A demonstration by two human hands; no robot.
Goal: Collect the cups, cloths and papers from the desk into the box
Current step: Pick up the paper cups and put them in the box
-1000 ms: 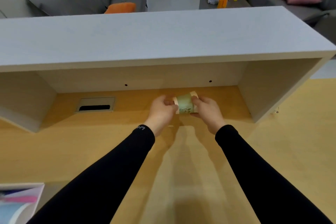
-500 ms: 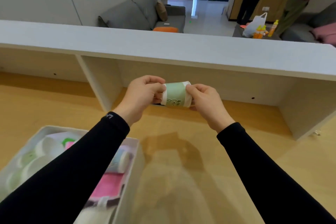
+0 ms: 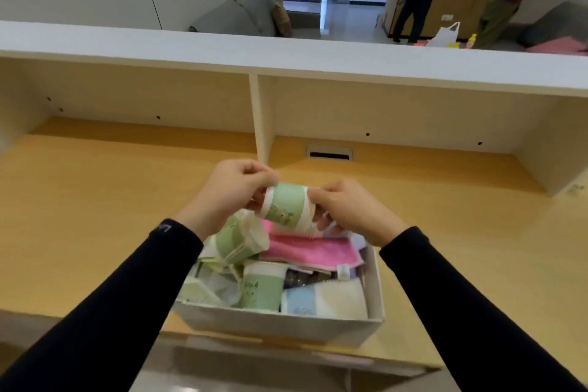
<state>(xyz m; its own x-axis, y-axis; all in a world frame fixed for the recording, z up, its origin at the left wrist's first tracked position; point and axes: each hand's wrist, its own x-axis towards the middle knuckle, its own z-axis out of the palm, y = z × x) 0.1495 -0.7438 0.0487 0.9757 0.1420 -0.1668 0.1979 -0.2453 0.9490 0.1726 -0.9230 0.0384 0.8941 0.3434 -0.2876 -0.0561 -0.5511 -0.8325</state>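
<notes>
I hold a green and white paper cup on its side, in the air just over the back of the white box. My left hand pinches one end and my right hand pinches the other. The box stands at the desk's near edge and holds several green cups, a pink cloth, a pale blue and white cloth and crumpled papers.
The wooden desk runs under a white shelf unit with an upright divider and a cable slot behind my hands. Two people stand far back in the room beyond the shelf.
Both hands have carried the cup from under the right shelf bay leftward and toward me, until it hangs over the box. The box has come fully into view below my hands.
</notes>
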